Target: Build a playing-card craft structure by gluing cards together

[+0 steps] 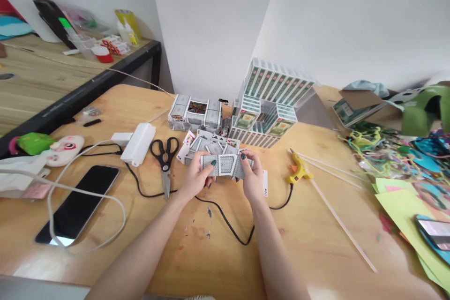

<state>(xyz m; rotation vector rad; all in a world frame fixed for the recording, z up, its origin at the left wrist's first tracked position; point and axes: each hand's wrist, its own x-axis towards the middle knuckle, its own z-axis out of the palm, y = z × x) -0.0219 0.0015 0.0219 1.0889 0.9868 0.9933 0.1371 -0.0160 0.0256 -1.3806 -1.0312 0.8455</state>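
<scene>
Both hands hold a short row of overlapping playing cards (227, 165), their grey patterned backs facing up. My left hand (201, 174) pinches the left end with the thumb on top. At the right end, my right hand (250, 172) grips the cards between thumb and fingers. Just beyond lies a pile of loose playing cards (207, 143), some face up. A single card (265, 183) pokes out beside my right wrist. Behind the pile stands a box-like structure made of cards (195, 111). Black-handled scissors (165, 159) lie left of my left hand.
Stacked card boxes (269, 103) stand at the back. A yellow glue gun (298, 168) lies right, its black cord (228, 222) crossing the table before me. A clear glue stick (344, 227), a phone (79, 204), a white power strip (138, 144) and colored paper (404, 211) lie around.
</scene>
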